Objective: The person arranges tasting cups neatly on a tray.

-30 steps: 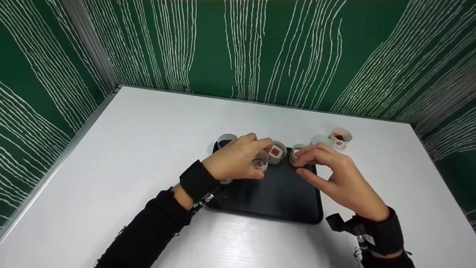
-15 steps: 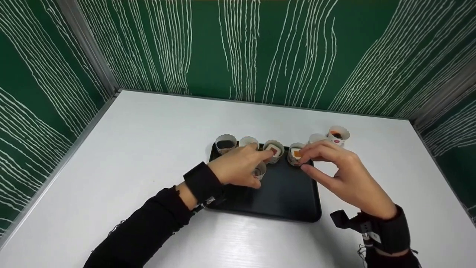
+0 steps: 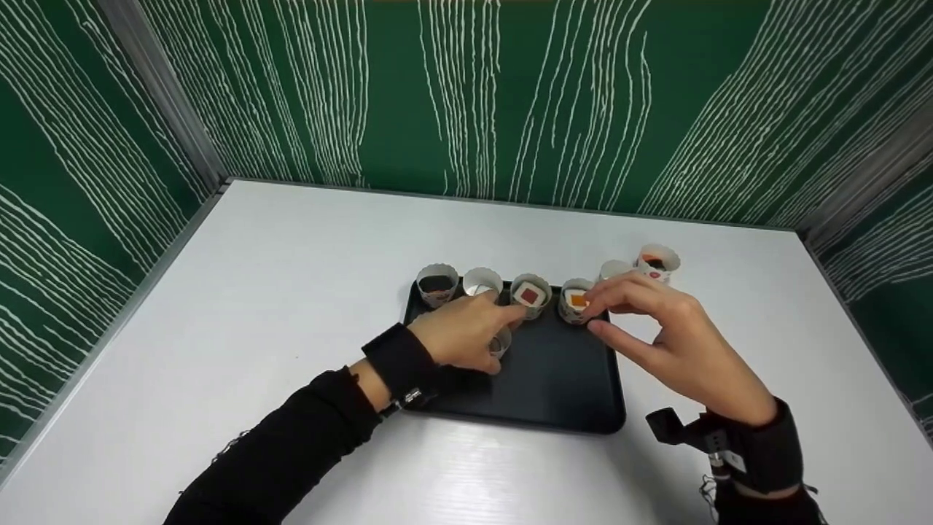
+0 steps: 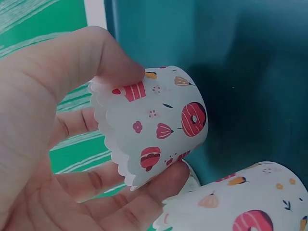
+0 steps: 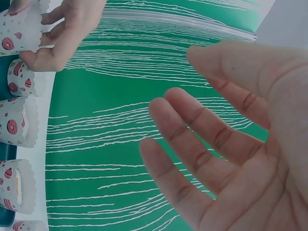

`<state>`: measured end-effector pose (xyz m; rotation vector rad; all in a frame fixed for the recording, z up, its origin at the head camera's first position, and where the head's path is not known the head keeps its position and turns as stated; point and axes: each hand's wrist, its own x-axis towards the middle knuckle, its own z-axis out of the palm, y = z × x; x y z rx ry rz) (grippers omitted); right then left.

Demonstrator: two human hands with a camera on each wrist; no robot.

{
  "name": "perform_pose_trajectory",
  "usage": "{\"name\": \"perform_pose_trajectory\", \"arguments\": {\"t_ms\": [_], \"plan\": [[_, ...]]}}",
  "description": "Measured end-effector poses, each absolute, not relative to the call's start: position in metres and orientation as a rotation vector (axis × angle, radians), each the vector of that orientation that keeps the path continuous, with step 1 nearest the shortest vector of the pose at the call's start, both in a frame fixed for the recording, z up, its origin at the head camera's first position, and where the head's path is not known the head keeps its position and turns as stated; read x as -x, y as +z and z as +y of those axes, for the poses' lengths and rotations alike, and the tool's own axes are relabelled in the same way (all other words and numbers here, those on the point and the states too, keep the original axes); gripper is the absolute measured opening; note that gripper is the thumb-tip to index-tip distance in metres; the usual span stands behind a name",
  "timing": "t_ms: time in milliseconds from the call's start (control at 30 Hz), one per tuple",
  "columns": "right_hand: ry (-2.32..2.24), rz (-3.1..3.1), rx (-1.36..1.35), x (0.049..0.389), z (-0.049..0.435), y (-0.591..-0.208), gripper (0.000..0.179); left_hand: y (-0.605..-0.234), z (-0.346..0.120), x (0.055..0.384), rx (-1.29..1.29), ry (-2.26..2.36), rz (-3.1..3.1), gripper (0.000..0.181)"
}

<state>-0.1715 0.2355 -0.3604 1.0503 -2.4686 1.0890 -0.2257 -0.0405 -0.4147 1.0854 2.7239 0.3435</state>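
My left hand (image 3: 463, 332) pinches a paper baking cup (image 4: 159, 120) printed with doughnuts and flowers, thumb on one side and fingers on the other. This cup is low over the black tray (image 3: 554, 386); the fingers partly hide it in the head view. A row of similar cups lines the tray's far side: one with dark contents (image 3: 437, 283), a pale one (image 3: 481, 281), one with a red square on white (image 3: 531, 293) and one with an orange square on white (image 3: 574, 297). Beside that last cup, my right hand (image 3: 674, 339) hovers with loosely bent fingers, holding nothing.
Beyond the tray's right corner, a pale cup (image 3: 614, 270) and a cup with orange and dark contents (image 3: 658, 261) stand on the white table (image 3: 328, 240). Green panels (image 3: 408, 95) with white wavy lines border the table's back and sides.
My left hand has lowered its cup toward the tray and nearer to me. The right hand has drawn slightly away from the orange-square cup, which shows more now. The head view has shifted slightly.
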Motion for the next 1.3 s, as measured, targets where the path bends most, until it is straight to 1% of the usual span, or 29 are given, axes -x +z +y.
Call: {"name": "perform_pose_trajectory", "arguments": {"t_ms": [133,367,600,733,1167,1300], "plan": [[1.076,-2.501,-1.027,0.172,0.236,-0.360,0.038,-0.417,-0.042,0.226,-1.058,0.329,2.739,0.063],[1.083,-2.514,-1.024,0.173,0.237,-0.359,0.031,-0.420,-0.044,0.227,-1.037,0.318,2.761,0.058],[1.076,-2.524,-1.011,0.175,0.239,-0.362,0.037,-0.420,-0.043,0.230,-1.039,0.326,2.755,0.057],[1.080,-2.525,-1.006,0.177,0.240,-0.364,0.036,-0.421,-0.042,0.231,-1.056,0.331,2.754,0.056],[1.076,-2.584,-0.955,0.181,0.246,-0.367,0.033,-0.421,-0.042,0.229,-1.062,0.302,2.762,0.061],[1.076,-2.613,-0.932,0.182,0.249,-0.369,0.033,-0.420,-0.043,0.225,-1.065,0.286,2.770,0.068]]}}
